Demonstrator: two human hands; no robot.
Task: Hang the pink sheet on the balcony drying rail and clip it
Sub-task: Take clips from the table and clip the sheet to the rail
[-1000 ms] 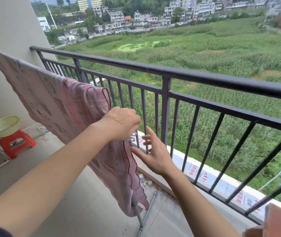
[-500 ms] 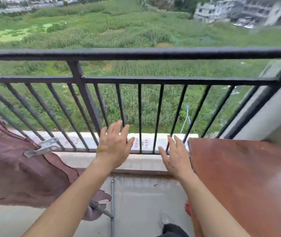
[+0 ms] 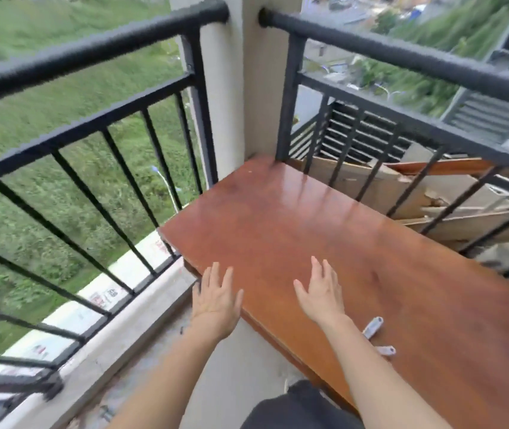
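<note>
The pink sheet and its drying rail are out of view. Two pale clips (image 3: 373,327) lie on the brown wooden table (image 3: 324,230), just right of my right forearm; the second clip (image 3: 386,350) is nearer me. My left hand (image 3: 216,297) hovers with straight fingers at the table's near left corner, holding nothing. My right hand (image 3: 321,294) is held flat above the tabletop, fingers spread, also holding nothing.
A black balcony railing (image 3: 92,54) runs along the left and continues behind the table (image 3: 401,57), with a beige pillar (image 3: 240,88) at the corner. Cardboard and boards (image 3: 380,187) are stacked beyond the right railing. The concrete floor (image 3: 141,366) lies below.
My view has swung right from the sheet on the rack to the table corner. My left hand let go of the clip on the sheet; both hands now reach over the tabletop.
</note>
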